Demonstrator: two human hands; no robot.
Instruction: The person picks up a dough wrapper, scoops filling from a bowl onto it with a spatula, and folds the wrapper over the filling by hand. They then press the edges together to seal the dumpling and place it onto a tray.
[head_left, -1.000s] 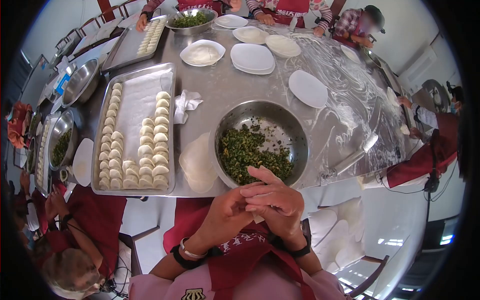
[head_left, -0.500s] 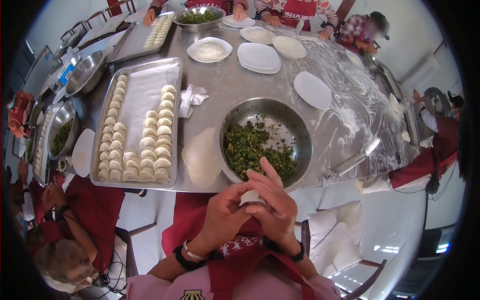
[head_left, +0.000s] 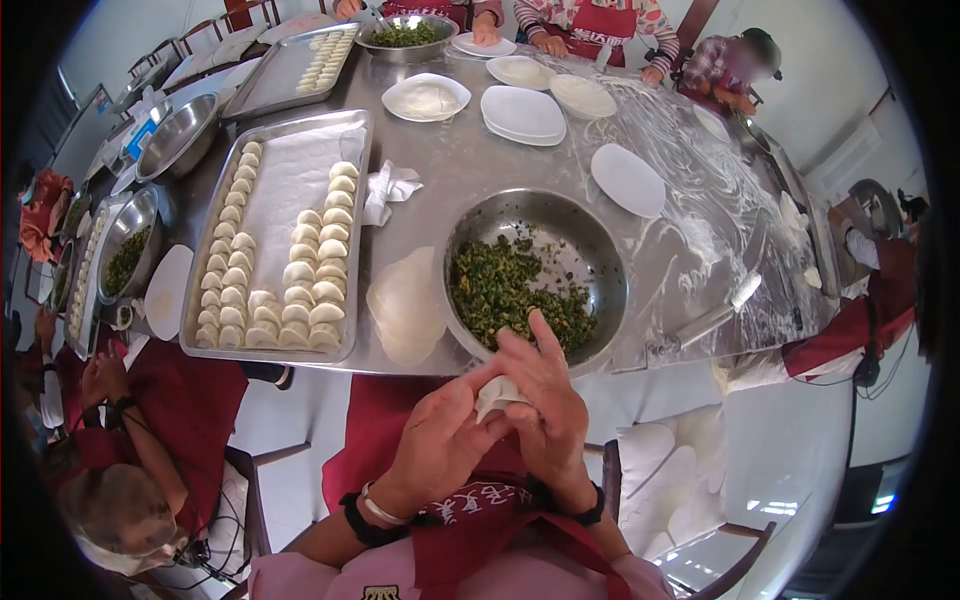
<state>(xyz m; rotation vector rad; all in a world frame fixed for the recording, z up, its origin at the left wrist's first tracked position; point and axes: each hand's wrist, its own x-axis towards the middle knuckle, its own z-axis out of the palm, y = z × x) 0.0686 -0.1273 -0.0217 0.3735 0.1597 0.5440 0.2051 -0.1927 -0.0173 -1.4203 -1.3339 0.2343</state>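
A pale dumpling is pinched between my two hands, in front of my apron at the table's near edge. My left hand closes on its left side. My right hand presses it from the right, thumb against the dough, with its upper fingers stretched up. Just beyond my fingers stands a steel bowl of chopped green filling. Flat dough wrappers lie left of the bowl. A metal tray farther left carries rows of folded dumplings.
White plates stand toward the back, and another plate lies right of centre. A crumpled tissue sits beside the tray. A rolling pin rests on the floured right side. Co-workers sit around the table, one person close on my left.
My hands have shifted the dumpling slightly, and more of its folded edge now shows between my fingers. The view has moved a little, so the table appears slightly higher and to the right.
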